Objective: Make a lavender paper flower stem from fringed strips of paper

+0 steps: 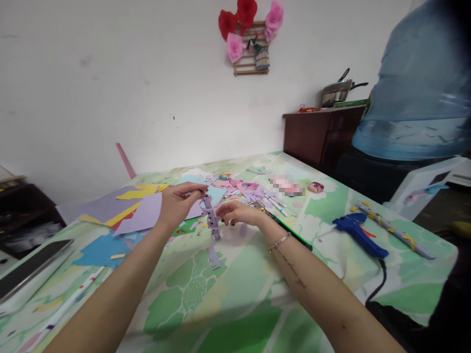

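Pinching the top of a spotted light-purple paper tube, the left hand held it nearly upright, left of the blue plastic glue gun. Nearer that gun, the right hand curved with fingers loosely parted; touching was unclear.

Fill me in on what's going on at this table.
A person is handling a curly purple paper piece. The left hand pinches its top end, while the right hand is at its side with curved fingers; whether they touch it is hard to tell. Pink and purple paper scraps lie beyond the hands, coloured sheets to the left. A blue glue gun lies to the right, beside a stick with yellow wrapping.
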Demonstrator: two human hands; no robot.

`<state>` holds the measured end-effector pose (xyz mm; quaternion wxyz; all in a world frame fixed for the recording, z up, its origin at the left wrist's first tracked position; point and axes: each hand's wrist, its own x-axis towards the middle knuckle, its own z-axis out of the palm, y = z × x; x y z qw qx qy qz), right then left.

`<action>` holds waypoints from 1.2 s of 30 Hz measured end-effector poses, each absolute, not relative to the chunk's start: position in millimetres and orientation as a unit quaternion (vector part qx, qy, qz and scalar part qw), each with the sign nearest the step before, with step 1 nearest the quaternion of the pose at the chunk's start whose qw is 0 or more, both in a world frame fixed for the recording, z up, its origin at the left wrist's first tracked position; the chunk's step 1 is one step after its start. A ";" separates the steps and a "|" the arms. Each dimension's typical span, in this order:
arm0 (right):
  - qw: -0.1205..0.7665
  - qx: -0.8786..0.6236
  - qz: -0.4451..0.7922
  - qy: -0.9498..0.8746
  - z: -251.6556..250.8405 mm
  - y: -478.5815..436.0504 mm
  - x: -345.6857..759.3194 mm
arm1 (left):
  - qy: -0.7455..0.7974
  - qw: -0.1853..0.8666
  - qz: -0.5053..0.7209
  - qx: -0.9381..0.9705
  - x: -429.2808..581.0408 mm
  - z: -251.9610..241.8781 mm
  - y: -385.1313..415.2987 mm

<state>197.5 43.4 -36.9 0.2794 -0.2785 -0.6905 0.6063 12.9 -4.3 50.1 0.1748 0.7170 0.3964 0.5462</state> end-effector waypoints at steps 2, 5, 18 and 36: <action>0.256 -0.258 0.589 -0.721 -36.8 42.3 196.2 | 0.396 0.174 0.545 0.718 12.2 50.0 -4.0; 0.261 -0.269 0.543 -0.751 -39.6 43.3 193.1 | 0.397 0.170 0.539 0.724 11.5 50.1 -4.0; 0.328 -0.275 0.585 -0.689 -49.1 52.4 195.2 | 0.399 0.159 0.537 0.726 10.6 50.9 -4.1; 0.432 -0.464 0.478 -0.609 -54.8 68.6 208.4 | 0.402 0.190 0.546 0.710 7.8 50.5 -5.1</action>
